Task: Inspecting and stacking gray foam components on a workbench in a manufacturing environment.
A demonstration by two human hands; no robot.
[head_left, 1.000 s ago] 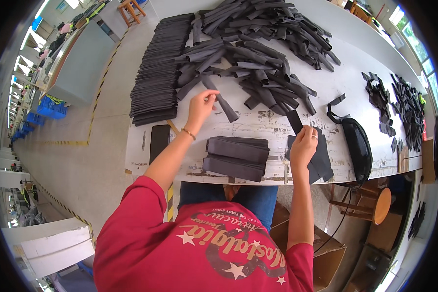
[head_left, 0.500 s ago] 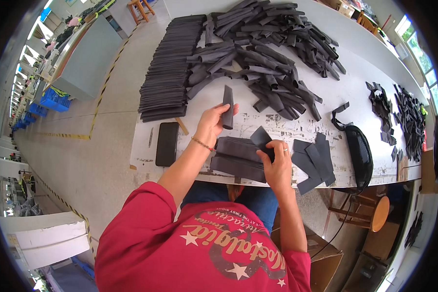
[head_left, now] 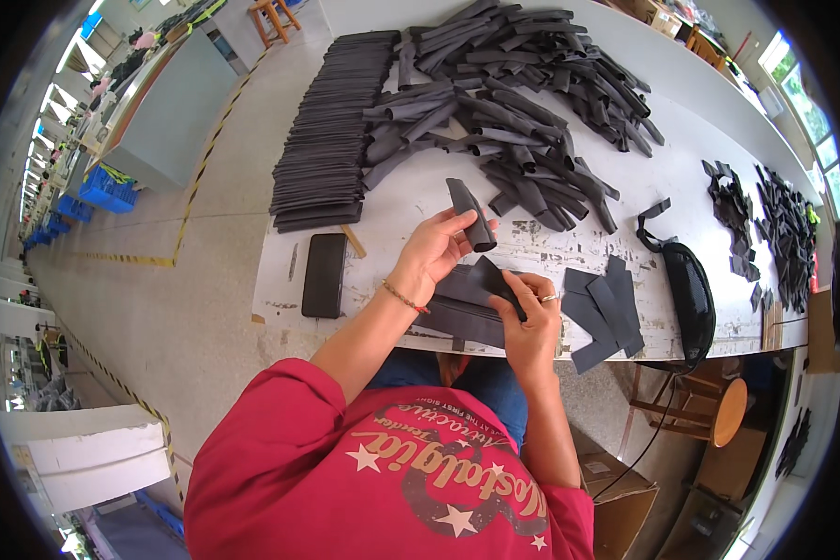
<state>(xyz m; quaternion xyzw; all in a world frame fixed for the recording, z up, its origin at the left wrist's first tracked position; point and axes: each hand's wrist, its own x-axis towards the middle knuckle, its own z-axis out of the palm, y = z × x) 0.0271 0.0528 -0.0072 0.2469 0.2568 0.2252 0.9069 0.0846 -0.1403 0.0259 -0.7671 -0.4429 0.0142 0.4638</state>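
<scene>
My left hand [head_left: 439, 245] is closed around a dark grey fabric tube [head_left: 471, 215], its near end gaping toward my right hand. My right hand [head_left: 530, 322] pinches a flat dark fabric piece [head_left: 491, 280] between thumb and fingers, its corner just below the tube's mouth. The two look close but apart. Beneath both hands lie stacked flat dark strips [head_left: 457, 317] at the table's near edge, partly hidden by the hands. To the right of my right hand several loose flat dark pieces [head_left: 607, 308] overlap on the white table [head_left: 392, 205].
A black phone [head_left: 323, 275] lies left of the stacks. Beyond are a long row of stacked dark strips [head_left: 322, 131] and a heap of rolled tubes [head_left: 523, 121]. A black mesh pouch [head_left: 689, 303] and dark scraps [head_left: 784, 238] lie right. A wooden stool [head_left: 728, 411] stands under the edge.
My left hand has moved right and nearer with the tube, which now tilts with its open end toward my right hand. The piece in my right hand has shifted slightly nearer.
</scene>
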